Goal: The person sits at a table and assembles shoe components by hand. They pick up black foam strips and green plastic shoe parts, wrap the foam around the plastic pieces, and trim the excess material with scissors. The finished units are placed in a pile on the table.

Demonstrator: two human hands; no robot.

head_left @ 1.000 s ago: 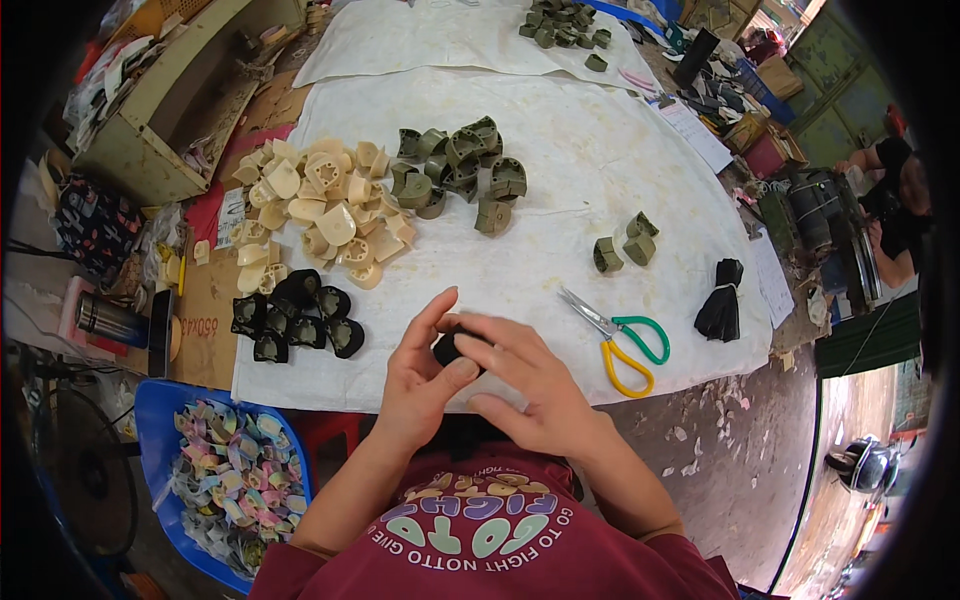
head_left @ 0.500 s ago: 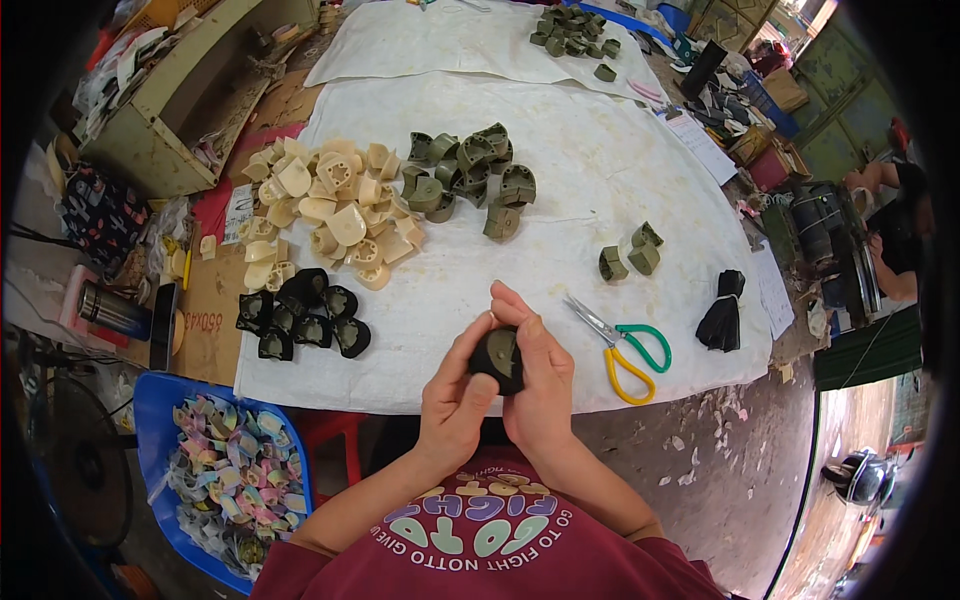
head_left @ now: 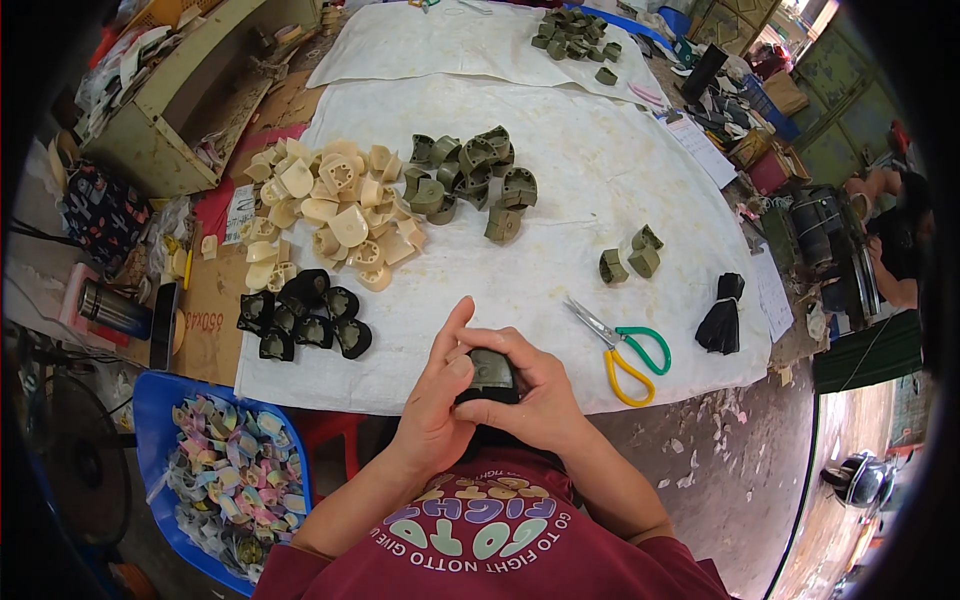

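Near the table's front edge I hold an olive-green shoe heel (head_left: 492, 372) with black covering material round its lower part. My right hand (head_left: 545, 395) is closed round its right side, fingers over the far side and thumb below. My left hand (head_left: 428, 415) presses against the left side, thumb bent on the heel and index finger pointing up. Left of my hands sit several black-covered heels (head_left: 313, 331). Beyond them lie a heap of cream heels (head_left: 347, 226) and a cluster of bare olive heels (head_left: 480, 165). To the right are scissors (head_left: 598, 324) with green and yellow handles.
A white cloth (head_left: 570, 150) covers the table. Small olive heels (head_left: 645, 262) and a tied bundle of black strips (head_left: 718, 325) lie at right. More olive heels (head_left: 570, 32) sit at the far end. A blue tub (head_left: 150, 430) of pastel pieces stands at lower left.
The heel has been turned in my hands, so its olive face now shows more. My right hand has wrapped round it, and my left hand has shifted left.
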